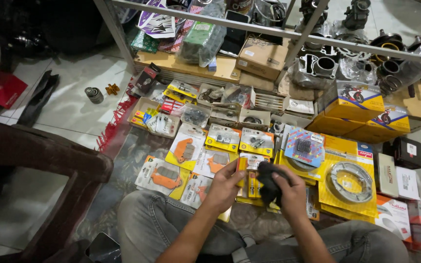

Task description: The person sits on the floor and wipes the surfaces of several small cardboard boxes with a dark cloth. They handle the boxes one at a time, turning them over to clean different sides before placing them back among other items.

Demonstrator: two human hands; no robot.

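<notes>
The left hand point(224, 187) pinches a slim yellow blister pack point(243, 170); the right hand point(291, 195) clutches a crumpled black cloth point(268, 182) against it. Beyond lie glossy carded brake pads point(185, 150), then open cardboard boxes point(230, 116) holding small parts

Left hand point(225, 187) grips a yellow pack point(243, 171) w/ red edging; right hand point(291, 195) holds a black cloth point(269, 182). Jeans point(162, 224) are faded grey. Blister cards point(164, 178) nearby: yellow backing, orange pads under clear plastic. Big card point(349, 187) is bright yellow w/ a silver-grey ring. Blue card point(304, 146) carries multi-colour specks. Boxes point(354, 100) on the shelf: yellow w/ a blue band. Small cartons point(398, 182) at right: white w/ red print; one black box point(408, 152). Rug point(123, 160) is dark, patterned, w/ red fringe. Floor point(74, 104) tiles are pale grey-white. Chair point(35, 156) is dark brown. Red packet point(1, 87) at far left. Engine parts point(322, 65) are dull silver.
</notes>
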